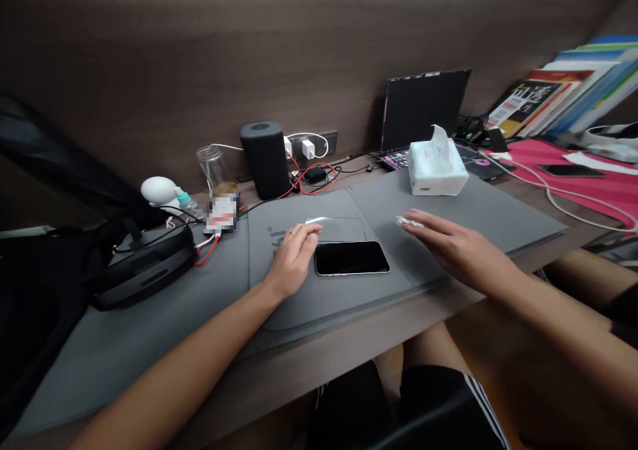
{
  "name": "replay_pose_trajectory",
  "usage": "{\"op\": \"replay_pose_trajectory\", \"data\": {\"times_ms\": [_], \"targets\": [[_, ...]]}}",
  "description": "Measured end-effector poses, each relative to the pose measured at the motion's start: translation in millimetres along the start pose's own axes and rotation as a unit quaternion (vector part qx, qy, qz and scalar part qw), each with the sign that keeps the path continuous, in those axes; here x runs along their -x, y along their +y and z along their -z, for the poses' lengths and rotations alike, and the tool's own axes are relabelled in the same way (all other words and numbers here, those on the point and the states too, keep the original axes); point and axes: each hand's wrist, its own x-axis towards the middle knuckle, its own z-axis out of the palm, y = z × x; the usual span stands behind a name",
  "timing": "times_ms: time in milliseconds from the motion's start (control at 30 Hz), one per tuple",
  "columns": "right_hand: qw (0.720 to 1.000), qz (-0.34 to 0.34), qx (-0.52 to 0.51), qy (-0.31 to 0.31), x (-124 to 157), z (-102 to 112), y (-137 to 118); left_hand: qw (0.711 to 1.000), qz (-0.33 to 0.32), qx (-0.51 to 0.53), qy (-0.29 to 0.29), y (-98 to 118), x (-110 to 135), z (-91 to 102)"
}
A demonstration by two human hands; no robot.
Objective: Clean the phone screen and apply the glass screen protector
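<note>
A black-screened smartphone (351,258) lies face up on the grey desk mat, its long side facing me. Just behind it lies a clear, flat, rounded rectangle (341,228); whether it is a phone case or a screen protector is unclear. My left hand (294,260) rests at the left ends of both, fingers stretched out and close together, with nothing visible in them. To the right of the phone, my right hand (451,245) hovers over the mat. Its fingertips pinch a small crumpled white tissue (409,222).
A tissue pack (437,165) stands before an open laptop (423,111). Behind the mat (319,310) are a dark speaker (264,160), a glass jar (213,167) and tangled cables. A black headset (144,267) sits left; books (563,91) and a pink sheet (558,171) lie right.
</note>
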Motion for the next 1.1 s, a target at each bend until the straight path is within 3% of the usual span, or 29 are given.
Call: {"op": "replay_pose_trajectory", "data": {"times_ms": [100, 267, 367, 667, 733, 867, 967, 1100], "targets": [[0.999, -0.006, 0.030, -0.023, -20.0, -14.6, 3.2, 1.000, 0.006, -0.006, -0.002, -1.0, 0.1, -0.4], [1.000, -0.010, 0.022, -0.012, -56.8, -29.5, -30.0, 1.000, 0.004, -0.015, -0.006, -1.0, -0.4, -0.4], [0.996, -0.039, -0.032, -0.071, -80.3, -36.7, -43.0, 1.000, 0.012, -0.026, 0.000, 0.1, -0.9, 0.2], [0.985, -0.093, -0.017, -0.146, -117.0, -61.6, -25.5, 0.994, 0.066, -0.025, 0.084, -8.6, 1.6, -1.2], [0.986, -0.092, -0.042, -0.135, -117.1, -57.5, -26.5, 0.991, 0.083, -0.007, 0.102, -10.2, 2.4, -1.7], [0.991, -0.044, -0.120, -0.046, -102.8, -40.2, -33.2, 0.989, 0.107, 0.025, 0.100, -11.1, 3.0, -1.6], [0.986, 0.000, -0.166, -0.007, -79.1, -27.9, -38.7, 0.994, 0.092, 0.010, 0.065, -10.7, 2.2, -1.0], [0.986, 0.059, -0.157, -0.002, -42.3, -25.3, -48.0, 0.997, 0.044, -0.059, -0.026, -6.7, 0.3, 0.6]]}}
